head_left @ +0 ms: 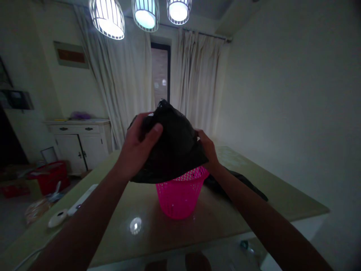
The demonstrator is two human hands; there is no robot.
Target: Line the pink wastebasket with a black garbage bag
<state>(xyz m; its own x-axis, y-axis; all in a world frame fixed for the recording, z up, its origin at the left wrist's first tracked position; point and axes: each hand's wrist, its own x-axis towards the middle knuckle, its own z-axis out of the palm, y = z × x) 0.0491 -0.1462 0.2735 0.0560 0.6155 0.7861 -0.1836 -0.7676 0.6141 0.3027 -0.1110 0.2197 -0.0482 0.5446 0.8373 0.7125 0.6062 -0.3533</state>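
Note:
A black plastic bag (176,145) is held up in front of me between both hands. My left hand (138,146) grips its left side, thumb on the near face and fingers partly hidden behind the plastic. On the right edge, my right hand (207,148) is closed on the bag, with most fingers out of sight. Below and just behind the bag stands a bright pink perforated plastic basket (180,199), upright on the table, its rim partly covered from view. More black plastic (242,182) lies on the table to the right, partly behind my right forearm.
The pale glossy table (135,244) stretches ahead to the wall. At its left edge lie a white power strip (84,197) and a round white object (58,218) with a cable. A white cabinet (81,145) and red containers (50,177) stand on the left.

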